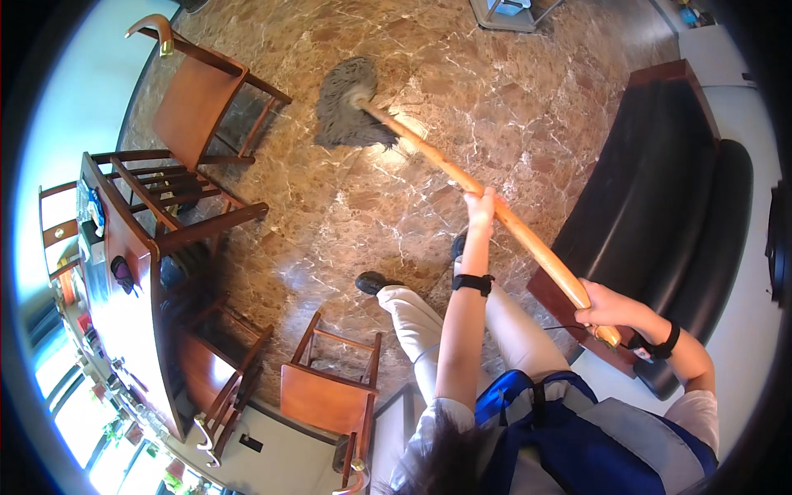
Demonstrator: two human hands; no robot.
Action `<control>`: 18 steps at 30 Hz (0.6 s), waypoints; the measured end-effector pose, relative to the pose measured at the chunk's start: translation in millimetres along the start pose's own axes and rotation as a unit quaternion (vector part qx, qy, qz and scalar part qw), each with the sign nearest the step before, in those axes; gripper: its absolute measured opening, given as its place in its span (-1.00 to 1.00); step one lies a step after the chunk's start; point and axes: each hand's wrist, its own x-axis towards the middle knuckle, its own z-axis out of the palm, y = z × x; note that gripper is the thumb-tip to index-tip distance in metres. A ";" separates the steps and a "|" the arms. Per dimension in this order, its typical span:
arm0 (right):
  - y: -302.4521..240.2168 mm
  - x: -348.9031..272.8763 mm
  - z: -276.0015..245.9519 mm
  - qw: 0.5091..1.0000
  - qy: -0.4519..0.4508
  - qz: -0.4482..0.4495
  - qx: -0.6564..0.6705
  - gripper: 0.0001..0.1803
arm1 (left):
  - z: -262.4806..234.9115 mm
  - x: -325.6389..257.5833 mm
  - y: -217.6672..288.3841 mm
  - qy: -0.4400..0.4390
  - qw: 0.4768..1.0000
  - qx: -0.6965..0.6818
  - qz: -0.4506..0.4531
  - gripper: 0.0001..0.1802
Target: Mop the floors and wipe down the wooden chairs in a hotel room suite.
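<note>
A mop with a shaggy grey head [342,107] lies spread on the brown marbled floor in the upper middle. Its long wooden handle [429,153] slants down to the right, toward my body. Partway along it, my left hand [481,208] is wrapped round the wood. My right hand [610,305] grips the handle close to its top end, near the black sofa. Both wrists wear black bands. The mop head touches the floor, well away from my feet.
A wooden table [132,280] stands at the left, with wooden chairs around it, one chair seat [198,107] at the upper left and another [326,398] near my legs. The black sofa [652,198] runs along the right. A wheeled cart [503,18] stands at the far edge.
</note>
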 end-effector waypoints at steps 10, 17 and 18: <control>23.8 58.2 -26.2 0.970 -0.226 -0.060 -0.073 -0.60 | -76.0 -28.4 -3.2 0.164 0.986 0.028 0.030 -0.84; 85.7 45.0 -36.6 0.974 -0.223 0.000 0.023 -0.63 | -71.8 -61.6 -57.0 0.241 0.965 0.079 -0.067 -0.87; 99.9 37.3 -40.2 0.969 -0.235 -0.015 0.080 -0.62 | -66.0 -65.5 -67.6 0.232 0.968 0.091 -0.036 -0.87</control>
